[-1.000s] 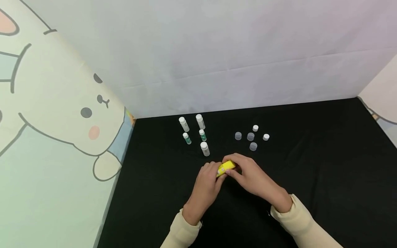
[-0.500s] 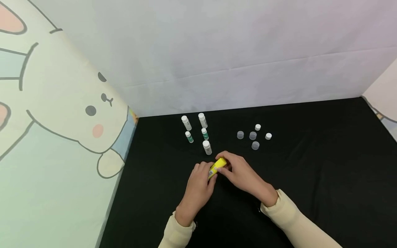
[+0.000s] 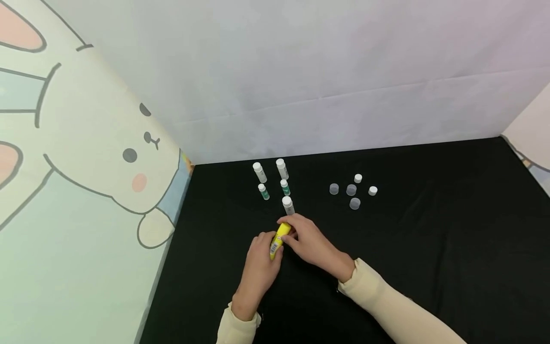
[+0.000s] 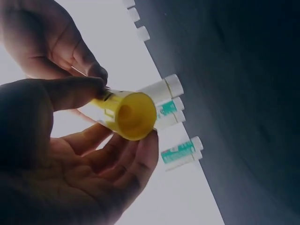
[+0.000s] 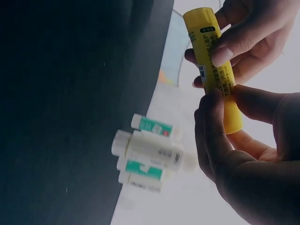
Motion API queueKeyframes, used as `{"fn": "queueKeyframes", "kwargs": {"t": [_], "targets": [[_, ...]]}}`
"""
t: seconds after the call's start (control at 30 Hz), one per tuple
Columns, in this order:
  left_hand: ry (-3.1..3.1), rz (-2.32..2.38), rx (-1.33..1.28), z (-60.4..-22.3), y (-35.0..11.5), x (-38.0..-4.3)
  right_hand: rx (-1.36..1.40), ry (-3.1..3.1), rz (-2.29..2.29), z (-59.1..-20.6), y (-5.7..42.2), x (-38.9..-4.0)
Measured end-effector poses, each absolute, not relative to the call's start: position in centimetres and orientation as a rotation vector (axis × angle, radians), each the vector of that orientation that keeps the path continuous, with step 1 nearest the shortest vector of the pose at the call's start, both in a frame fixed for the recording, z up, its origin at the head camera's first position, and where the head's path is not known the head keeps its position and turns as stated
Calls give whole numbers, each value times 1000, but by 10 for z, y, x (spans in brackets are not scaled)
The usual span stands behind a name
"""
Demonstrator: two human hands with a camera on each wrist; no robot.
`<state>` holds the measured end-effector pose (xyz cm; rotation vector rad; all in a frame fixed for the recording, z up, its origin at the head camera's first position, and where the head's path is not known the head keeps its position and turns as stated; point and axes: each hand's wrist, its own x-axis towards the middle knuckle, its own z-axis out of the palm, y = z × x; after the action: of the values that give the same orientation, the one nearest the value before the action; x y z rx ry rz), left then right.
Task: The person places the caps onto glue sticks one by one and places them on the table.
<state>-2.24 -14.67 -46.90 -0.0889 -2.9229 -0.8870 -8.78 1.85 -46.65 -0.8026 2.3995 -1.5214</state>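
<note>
A yellow glue stick (image 3: 280,237) is held between both hands over the black table. My left hand (image 3: 259,260) grips its near end with thumb and fingers. Thumb and fingertips of my right hand (image 3: 311,243) pinch the far end. In the left wrist view one end of the glue stick (image 4: 136,117) faces the camera as a hollow round opening. The right wrist view shows printing along the glue stick (image 5: 213,56) and a ribbed end between the right fingers. Just beyond the right hand stands a white tube (image 3: 288,205), its lower part partly hidden.
Further back stand two more white tubes (image 3: 259,173) and two smaller green-labelled tubes (image 3: 264,192). To the right are three clear round cups or caps (image 3: 351,189) and two white caps (image 3: 358,178). A pale cloth wall (image 3: 318,114) borders the black table (image 3: 408,248).
Both hands have moved left and slightly toward the body, carrying the yellow glue stick. It has turned to point more steeply away. The whole view has shifted a little.
</note>
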Motion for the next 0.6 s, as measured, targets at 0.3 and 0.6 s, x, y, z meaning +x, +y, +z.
{"fn": "queueKeyframes", "kwargs": {"t": [0.3,0.6], "targets": [[-2933,-845,29,-476,-166,-23,-822,2430,-1376,-472,-14,-95],[-3000,-837,156,-478,-181,-23,-789,2424,-1229,-479,-46,-103]]}}
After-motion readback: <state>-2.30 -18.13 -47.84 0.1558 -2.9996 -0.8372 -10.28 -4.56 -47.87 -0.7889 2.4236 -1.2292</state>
